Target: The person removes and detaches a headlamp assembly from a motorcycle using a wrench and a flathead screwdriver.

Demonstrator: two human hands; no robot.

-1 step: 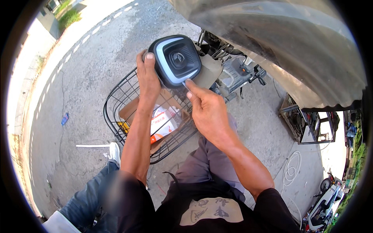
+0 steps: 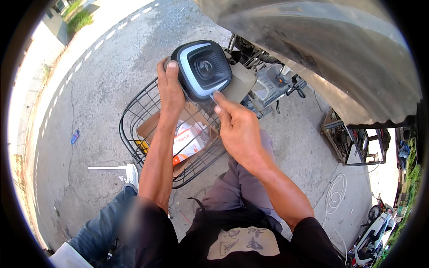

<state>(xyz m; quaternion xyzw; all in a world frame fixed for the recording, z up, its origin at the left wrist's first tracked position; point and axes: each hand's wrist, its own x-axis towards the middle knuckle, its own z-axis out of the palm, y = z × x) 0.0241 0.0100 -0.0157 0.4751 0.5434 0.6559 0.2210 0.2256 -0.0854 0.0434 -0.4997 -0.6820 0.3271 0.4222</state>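
A blue scrap (image 2: 75, 136) is lying left of a wire basket (image 2: 138, 111), by whose far end the left hand (image 2: 172, 93) is gripping a square lamp (image 2: 204, 70), the right hand (image 2: 241, 127) is pinching something thin (image 2: 212, 95) at its rim, and a rack (image 2: 338, 138) is standing farther right on outdoor concrete (image 2: 295, 145).

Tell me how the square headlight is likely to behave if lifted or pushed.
The square headlight is probably stiff: no bending shows where the left hand grips its side. Its front looks smooth and shiny, so it may be slippery and could scratch. Its flattish sides suggest it would be unlikely to roll far.
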